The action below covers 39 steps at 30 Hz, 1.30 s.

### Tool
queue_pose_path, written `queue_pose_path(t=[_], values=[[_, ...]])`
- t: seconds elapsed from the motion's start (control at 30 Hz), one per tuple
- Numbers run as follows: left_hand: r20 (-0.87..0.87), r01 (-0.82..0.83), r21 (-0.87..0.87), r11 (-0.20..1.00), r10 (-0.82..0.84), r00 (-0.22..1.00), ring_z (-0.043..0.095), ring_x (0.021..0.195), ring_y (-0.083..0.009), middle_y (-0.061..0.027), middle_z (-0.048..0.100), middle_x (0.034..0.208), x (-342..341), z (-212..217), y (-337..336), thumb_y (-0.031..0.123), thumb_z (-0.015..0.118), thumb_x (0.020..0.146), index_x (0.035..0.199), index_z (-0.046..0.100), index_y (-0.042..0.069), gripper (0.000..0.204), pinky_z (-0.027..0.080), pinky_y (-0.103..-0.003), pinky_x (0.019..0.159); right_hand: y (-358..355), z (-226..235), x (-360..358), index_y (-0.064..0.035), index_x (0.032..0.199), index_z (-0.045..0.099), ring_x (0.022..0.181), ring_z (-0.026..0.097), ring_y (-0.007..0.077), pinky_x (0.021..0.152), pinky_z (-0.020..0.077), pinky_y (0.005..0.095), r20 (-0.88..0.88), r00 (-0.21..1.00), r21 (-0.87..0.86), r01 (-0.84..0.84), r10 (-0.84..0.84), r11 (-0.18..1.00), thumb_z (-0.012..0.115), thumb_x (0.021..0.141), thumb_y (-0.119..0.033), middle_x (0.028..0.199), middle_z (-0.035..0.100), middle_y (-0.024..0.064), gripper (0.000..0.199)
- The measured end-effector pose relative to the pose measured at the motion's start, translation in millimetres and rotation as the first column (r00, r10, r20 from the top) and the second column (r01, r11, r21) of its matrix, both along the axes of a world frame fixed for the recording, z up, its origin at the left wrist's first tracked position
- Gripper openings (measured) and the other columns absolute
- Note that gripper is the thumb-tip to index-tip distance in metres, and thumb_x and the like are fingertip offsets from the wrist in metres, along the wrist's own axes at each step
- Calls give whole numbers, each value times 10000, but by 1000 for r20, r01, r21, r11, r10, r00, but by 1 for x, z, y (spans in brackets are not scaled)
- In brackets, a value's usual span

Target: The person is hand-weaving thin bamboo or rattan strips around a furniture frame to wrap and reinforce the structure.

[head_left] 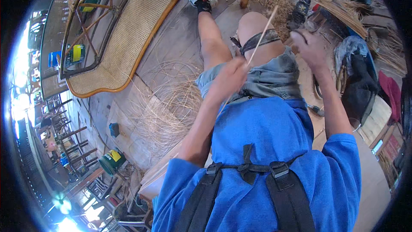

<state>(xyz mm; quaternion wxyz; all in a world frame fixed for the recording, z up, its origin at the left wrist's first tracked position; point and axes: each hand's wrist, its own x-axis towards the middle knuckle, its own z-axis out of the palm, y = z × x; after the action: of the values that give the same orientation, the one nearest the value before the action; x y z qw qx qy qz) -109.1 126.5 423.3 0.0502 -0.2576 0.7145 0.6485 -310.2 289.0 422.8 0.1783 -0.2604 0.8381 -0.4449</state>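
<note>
My left hand (231,77) is closed around a thin, pale cane strip (260,38). The strip slants from beside my hip up past my bent right knee. Over that knee lies a dark cloth band (262,41), tied with a knot on its left. My right hand (310,48) is raised to the right of the knee, apart from the strip. Its fingers look bent but are blurred, so whether they hold anything is unclear. On the floor to my left spreads a loose tangle of thin cane strands (171,99).
A woven cane panel with a wooden frame (124,43) lies at the upper left. Shavings (274,0) cover the floor beyond my knee. To the right are a bundle of cane strips (343,15), a clear plastic bag (352,51) and dark cloth (358,81). A green bucket (112,161) stands lower left.
</note>
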Motion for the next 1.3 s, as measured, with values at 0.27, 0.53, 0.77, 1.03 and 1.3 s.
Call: queue_pose_path(t=[0.27,0.53,0.77,1.03,1.3], values=[[14,91,-480,873,-96,995,581,613,-340,-188,588,656,-21,-31,-10,292,500,844,743,572,-12,328,441,-415,557,-29,-12,20,-22,840,484,820,539,403,697,404,478,-245,929,444,-149,279,884,441,875,-399,797,563,244,381],[283,126,-423,897,-2,959,527,528,-227,-160,521,563,54,15,7,327,483,855,698,553,-15,383,405,-376,524,-16,-10,-11,-14,879,500,838,540,426,716,401,484,-20,984,379,-158,179,912,421,882,-383,831,566,267,377],[-71,-15,-363,932,-12,997,541,591,-293,-220,519,633,-71,-24,7,292,415,885,721,530,-46,393,411,-400,573,-18,-15,5,-38,886,493,832,556,420,712,422,493,-137,962,418,-162,238,894,401,887,-395,824,587,238,369],[140,77,-80,994,-65,988,458,543,-156,-129,457,552,-13,-8,2,284,435,878,677,497,-33,381,386,-348,511,-29,-6,29,-108,894,502,678,596,386,586,460,490,-307,897,550,-106,319,828,441,875,-398,713,607,187,297],[541,9,178,984,-105,834,408,505,-84,11,426,541,186,41,-5,290,462,879,632,486,41,352,346,-256,460,-34,-7,25,-68,891,504,726,597,379,635,473,470,-278,918,562,-83,283,823,417,886,-389,779,615,190,333]])
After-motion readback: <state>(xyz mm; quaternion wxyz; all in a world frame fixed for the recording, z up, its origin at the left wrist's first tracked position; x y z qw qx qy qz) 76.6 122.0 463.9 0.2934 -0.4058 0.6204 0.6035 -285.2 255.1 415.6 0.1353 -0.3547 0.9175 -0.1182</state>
